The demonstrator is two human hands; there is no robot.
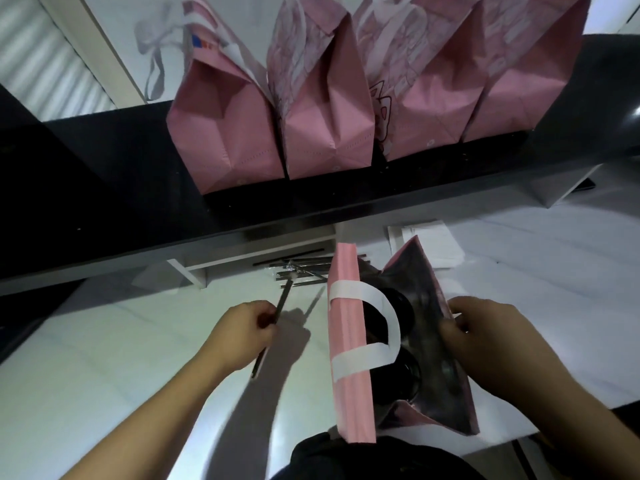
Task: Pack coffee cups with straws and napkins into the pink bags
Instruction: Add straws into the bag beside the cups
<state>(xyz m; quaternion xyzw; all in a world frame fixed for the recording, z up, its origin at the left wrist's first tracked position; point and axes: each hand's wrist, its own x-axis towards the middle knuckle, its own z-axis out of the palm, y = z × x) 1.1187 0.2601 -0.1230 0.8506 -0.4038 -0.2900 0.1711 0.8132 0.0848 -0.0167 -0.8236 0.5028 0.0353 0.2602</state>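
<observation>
While gripping: straw [282, 299], bag rim [446, 306].

An open pink paper bag [349, 358] with white handles stands on the white counter [121, 341], its mouth spread wide. Two dark-lidded coffee cups [401, 306] sit inside it. Left of the bag, a wrapped black straw [282, 299] slants upward. Beyond the bag's far left corner lies a pile of straws [304, 268]; beyond its far right corner, white napkins [436, 244]. Four more pink bags [325, 109] stand on a black shelf behind it.
</observation>
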